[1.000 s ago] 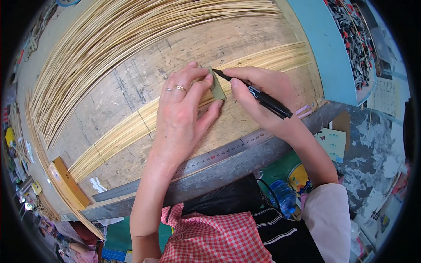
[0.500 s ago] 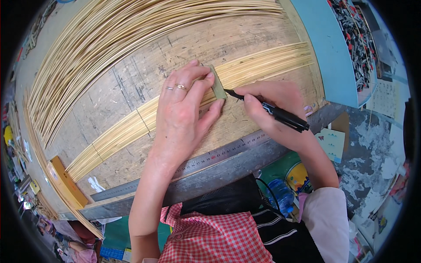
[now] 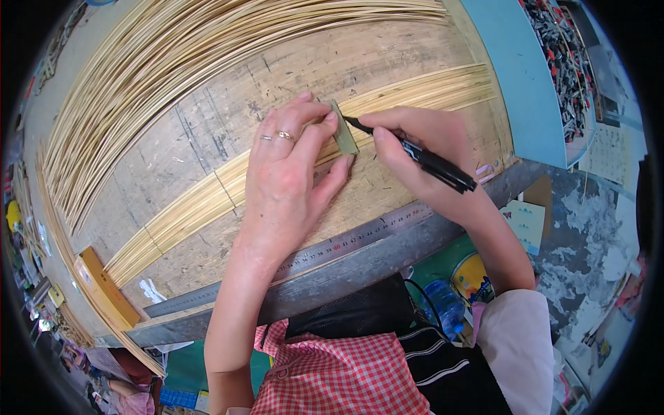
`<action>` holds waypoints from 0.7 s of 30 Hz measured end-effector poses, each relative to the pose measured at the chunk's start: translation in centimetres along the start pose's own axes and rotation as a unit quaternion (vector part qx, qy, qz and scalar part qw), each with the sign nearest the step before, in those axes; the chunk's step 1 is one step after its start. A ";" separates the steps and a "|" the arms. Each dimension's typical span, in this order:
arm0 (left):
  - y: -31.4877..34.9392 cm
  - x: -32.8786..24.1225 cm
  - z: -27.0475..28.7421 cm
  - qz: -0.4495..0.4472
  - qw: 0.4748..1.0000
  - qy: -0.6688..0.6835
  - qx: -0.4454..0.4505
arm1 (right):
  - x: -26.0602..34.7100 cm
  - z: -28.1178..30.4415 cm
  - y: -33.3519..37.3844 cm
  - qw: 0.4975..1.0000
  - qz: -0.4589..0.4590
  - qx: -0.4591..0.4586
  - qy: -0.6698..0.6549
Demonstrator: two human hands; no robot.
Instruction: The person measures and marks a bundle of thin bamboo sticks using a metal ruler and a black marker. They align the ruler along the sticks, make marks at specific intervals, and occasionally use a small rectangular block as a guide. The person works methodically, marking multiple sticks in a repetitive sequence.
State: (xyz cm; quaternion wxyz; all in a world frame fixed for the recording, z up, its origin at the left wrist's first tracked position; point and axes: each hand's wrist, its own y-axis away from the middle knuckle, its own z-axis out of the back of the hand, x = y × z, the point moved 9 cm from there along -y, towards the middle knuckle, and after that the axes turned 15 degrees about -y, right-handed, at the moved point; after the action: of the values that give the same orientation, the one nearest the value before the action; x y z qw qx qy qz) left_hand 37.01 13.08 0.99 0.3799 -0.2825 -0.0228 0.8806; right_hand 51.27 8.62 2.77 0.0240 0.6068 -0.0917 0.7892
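A flat row of thin bamboo sticks (image 3: 197, 207) lies across the wooden board, with dark marked lines crossing it on the left part. My left hand (image 3: 285, 169), wearing rings, rests over the middle of the row. Its thumb and fingers are closed on a small greenish flat strip (image 3: 346, 137) set crosswise on the sticks. In my right hand (image 3: 443, 135) is a black marker pen (image 3: 439, 167), held like a writing pen. The pen's tip is at the strip's right edge, over the sticks. My left palm hides part of the row.
A large bundle of loose sticks (image 3: 173, 76) fills the board's far side. A metal ruler (image 3: 366, 235) runs along the near edge, and a yellow-brown block (image 3: 104, 287) stands at the left end. To the right are a light-blue panel (image 3: 501, 76) and a heap of clips (image 3: 560, 76).
My right hand and the marker pen have moved away from me, the tip sliding from the strip's near end up along its right edge. My left hand stays in place.
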 end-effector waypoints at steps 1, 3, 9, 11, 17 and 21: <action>0.0 0.0 0.0 0.001 1.000 0.000 0.000 | 0.0 -0.1 0.4 1.000 -0.017 0.009 0.013; 0.0 0.0 0.0 0.001 1.000 -0.001 0.000 | 0.2 0.0 1.2 0.998 -0.051 0.026 0.040; 0.1 -0.1 0.0 0.001 1.000 -0.008 -0.002 | 1.9 0.9 2.9 0.997 0.008 0.042 0.060; 0.1 -0.2 0.1 -0.002 1.000 -0.012 -0.004 | 2.4 1.1 2.6 0.998 0.018 0.015 0.054; 0.1 0.1 0.2 -0.003 1.000 0.014 -0.012 | 0.6 -1.2 2.2 0.919 0.166 0.126 0.334; 0.2 0.3 0.6 0.000 1.000 0.007 0.006 | -0.5 -1.4 2.3 0.910 0.161 0.137 0.356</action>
State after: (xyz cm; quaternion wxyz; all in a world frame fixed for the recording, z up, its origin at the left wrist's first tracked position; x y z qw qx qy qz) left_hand 36.41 13.29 1.33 0.3815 -0.2865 -0.0150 0.8787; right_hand 49.74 6.69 1.72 -0.1557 0.2598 -0.0650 0.9508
